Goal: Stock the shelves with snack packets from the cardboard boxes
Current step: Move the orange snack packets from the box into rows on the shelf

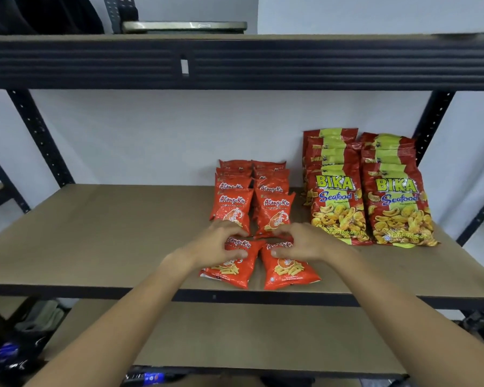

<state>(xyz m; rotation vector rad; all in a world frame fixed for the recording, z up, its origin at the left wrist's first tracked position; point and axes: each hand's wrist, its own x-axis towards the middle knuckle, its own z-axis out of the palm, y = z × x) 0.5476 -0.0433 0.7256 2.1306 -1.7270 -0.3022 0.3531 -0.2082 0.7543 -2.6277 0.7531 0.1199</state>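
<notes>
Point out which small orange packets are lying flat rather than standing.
The two front packets, one under the left hand and one under the right hand, lie flat at the shelf edge; the rows behind stand upright.

- Plain white wall (151,135) behind the rack, evenly lit.
- Black perforated metal uprights (37,135) at left and right.
- Brown board shelves (95,233) with dark front rails (235,65): one above, one below.
- Flat grey metal object (183,26) on the top shelf.

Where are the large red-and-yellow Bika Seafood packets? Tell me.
In the head view, the large red-and-yellow Bika Seafood packets stand in two rows at the right of the brown middle shelf, beside the small red prawn-cracker packets.
</notes>
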